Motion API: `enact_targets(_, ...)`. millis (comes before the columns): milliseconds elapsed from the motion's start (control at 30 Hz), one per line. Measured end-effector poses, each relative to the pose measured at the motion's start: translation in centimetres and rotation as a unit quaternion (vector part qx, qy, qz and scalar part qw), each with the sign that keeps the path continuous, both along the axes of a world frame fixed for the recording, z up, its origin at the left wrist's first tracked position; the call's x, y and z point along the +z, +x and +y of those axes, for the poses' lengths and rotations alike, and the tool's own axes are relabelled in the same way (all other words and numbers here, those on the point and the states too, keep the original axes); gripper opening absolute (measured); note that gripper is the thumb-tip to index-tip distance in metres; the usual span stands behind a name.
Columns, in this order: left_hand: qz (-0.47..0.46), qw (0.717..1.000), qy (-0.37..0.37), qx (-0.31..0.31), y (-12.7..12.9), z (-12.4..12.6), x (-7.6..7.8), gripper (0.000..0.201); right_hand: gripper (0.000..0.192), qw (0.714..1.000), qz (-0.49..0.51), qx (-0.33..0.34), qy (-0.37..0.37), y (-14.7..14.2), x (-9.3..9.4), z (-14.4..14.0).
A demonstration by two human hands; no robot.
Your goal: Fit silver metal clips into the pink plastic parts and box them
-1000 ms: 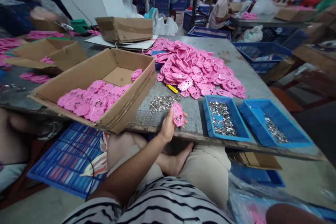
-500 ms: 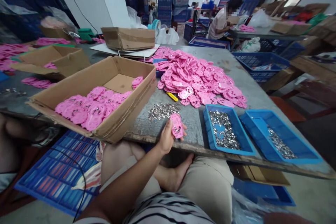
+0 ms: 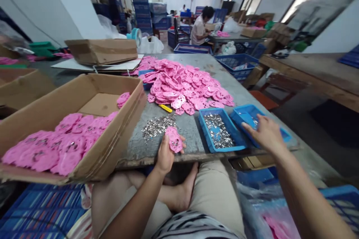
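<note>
So, head view first, and it's the only one going. Left hand (image 3: pixel 165 153) is sitting at the near edge of the grey table (image 3: pixel 252 82), fingers clamped on a pink plastic piece (image 3: pixel 174 140), thumb underneath, face turned up toward the camera, probably so the metal bit on it is easy to see. It's a flat, rounded pink shape with a small shiny fitting near the middle, same look as the rest.

Right hand (image 3: pixel 265 132) is reaching over the right blue tray (image 3: pixel 249 114) at about 3 o'clock from the piece, fingers loosely curled and slightly apart, hovering over the small metal parts inside. Can't tell if it's pinching anything.

Everything's laid out within arm's reach, I'm guessing on purpose: loose metal clips (image 3: pixel 157 125) lying at 11 o'clock from the piece, the left blue tray (image 3: pixel 218 130) of clips sitting at 3 o'clock between the hands, the big pink pile (image 3: pixel 185 86) at 12, and the cardboard box (image 3: pixel 70 127) of pink pieces off at 9. A yellow tool (image 3: pixel 165 108) is lying by the pile's near edge. Another person (image 3: pixel 199 28) is working far back.
</note>
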State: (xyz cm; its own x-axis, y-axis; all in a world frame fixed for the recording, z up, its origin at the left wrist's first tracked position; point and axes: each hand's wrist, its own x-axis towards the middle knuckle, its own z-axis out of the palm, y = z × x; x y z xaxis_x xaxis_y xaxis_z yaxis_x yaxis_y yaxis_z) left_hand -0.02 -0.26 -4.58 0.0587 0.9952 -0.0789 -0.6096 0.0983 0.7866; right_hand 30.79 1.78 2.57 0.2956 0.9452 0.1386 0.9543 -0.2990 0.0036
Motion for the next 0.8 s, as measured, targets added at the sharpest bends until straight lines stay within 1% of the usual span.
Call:
enact_targets(67,0.005,1.000,0.007,-0.008,0.0,-0.1,0.1,0.053,0.062,0.996,0.015,-0.055,-0.071,-0.7,0.3,-0.4)
enact_targets(133,0.009,1.000,0.007,-0.008,0.0,-0.1,0.2,0.051,0.063,0.987,0.044,-0.067,-0.136,-1.9,0.7,-0.3)
enact_targets(167,0.010,1.000,0.007,-0.006,0.0,-0.2,0.2,0.050,0.061,0.985,0.054,-0.061,-0.150,-2.5,0.9,-0.2)
enact_targets(333,0.007,1.000,0.015,-0.008,-0.1,-0.3,0.2,0.054,0.032,0.986,0.063,-0.037,-0.153,-5.2,1.1,-0.2)
enact_targets(433,0.009,1.000,0.011,-0.008,-0.1,-0.4,0.2,0.053,0.028,0.987,0.067,-0.020,-0.145,-6.0,0.8,-0.4)
enact_targets(500,0.011,1.000,0.011,-0.008,-0.1,-0.4,0.2,0.052,0.030,0.987,0.077,-0.007,-0.141,-5.8,0.9,-0.2)
enact_targets(600,0.010,1.000,0.017,-0.010,-0.1,-0.3,0.2,0.050,0.038,0.987,0.092,-0.004,-0.131,-4.5,1.3,0.4)
enact_targets(633,0.009,1.000,0.017,-0.008,-0.2,-0.3,0.2,0.049,0.038,0.987,0.094,-0.007,-0.131,-4.0,1.4,0.7)
enact_targets(700,0.007,1.000,0.010,0.000,-0.2,-0.3,0.2,0.048,0.030,0.984,0.097,-0.009,-0.146,-3.3,1.4,1.2)
enact_targets(800,0.002,1.000,-0.007,0.015,-0.3,-0.9,0.4,0.047,0.022,0.978,0.096,-0.005,-0.183,-3.3,0.8,1.5)
